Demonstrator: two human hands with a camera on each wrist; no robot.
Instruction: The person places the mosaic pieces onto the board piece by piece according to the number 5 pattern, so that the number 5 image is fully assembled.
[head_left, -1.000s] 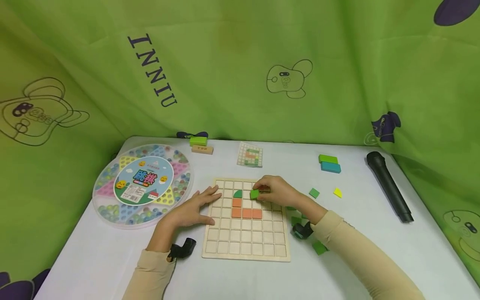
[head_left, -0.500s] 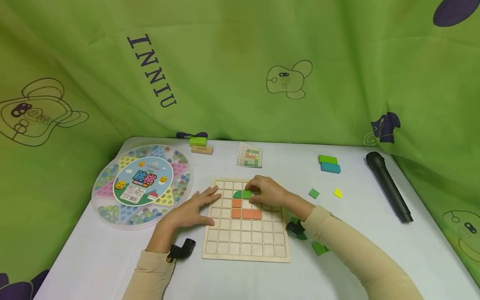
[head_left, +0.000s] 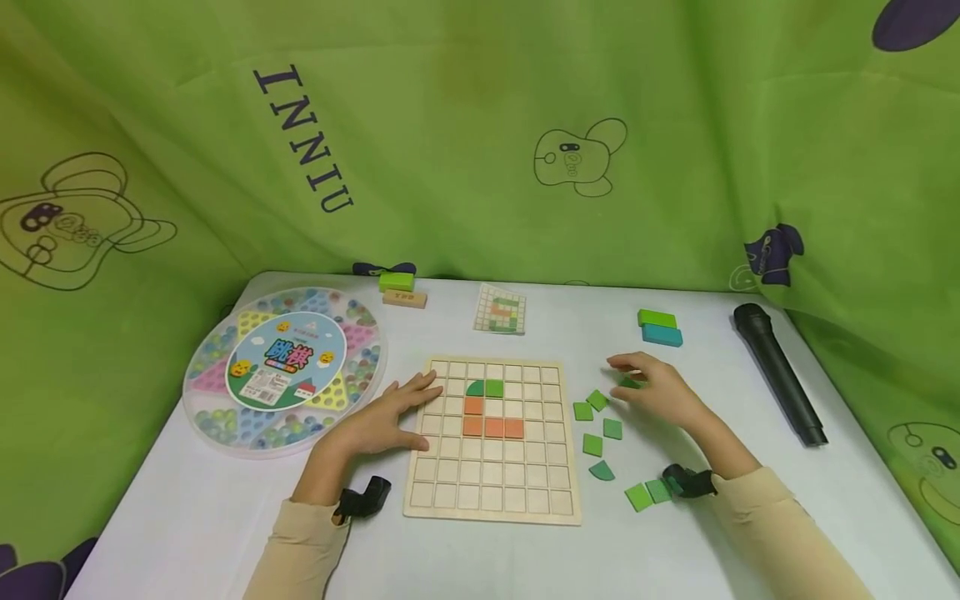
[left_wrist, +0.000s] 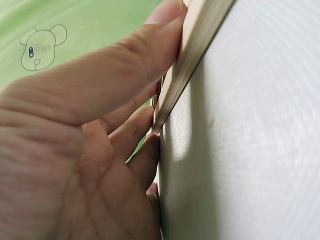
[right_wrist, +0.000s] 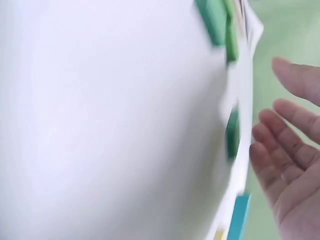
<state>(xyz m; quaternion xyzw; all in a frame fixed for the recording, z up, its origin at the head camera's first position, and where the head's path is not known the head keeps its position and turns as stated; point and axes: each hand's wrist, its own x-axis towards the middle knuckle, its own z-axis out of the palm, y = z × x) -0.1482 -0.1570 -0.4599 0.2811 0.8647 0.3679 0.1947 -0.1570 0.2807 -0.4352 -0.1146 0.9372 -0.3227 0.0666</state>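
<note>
Green square tile (right_wrist: 233, 136), likely light, stiff: pinch its edges; your right hand (head_left: 660, 393) hovers parted, empty; left hand (head_left: 384, 423) loosely touches grid board (head_left: 492, 473).

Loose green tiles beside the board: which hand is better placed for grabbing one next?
Probably the right hand, empty and near the loose green tiles; the left hand touches the opposite side of the wooden grid board.

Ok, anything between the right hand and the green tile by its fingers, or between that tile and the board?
Nothing visible blocks the right hand from the green tile. Toward the board, two loose tiles lie flat in the gap; they look low enough to lift over.
</note>
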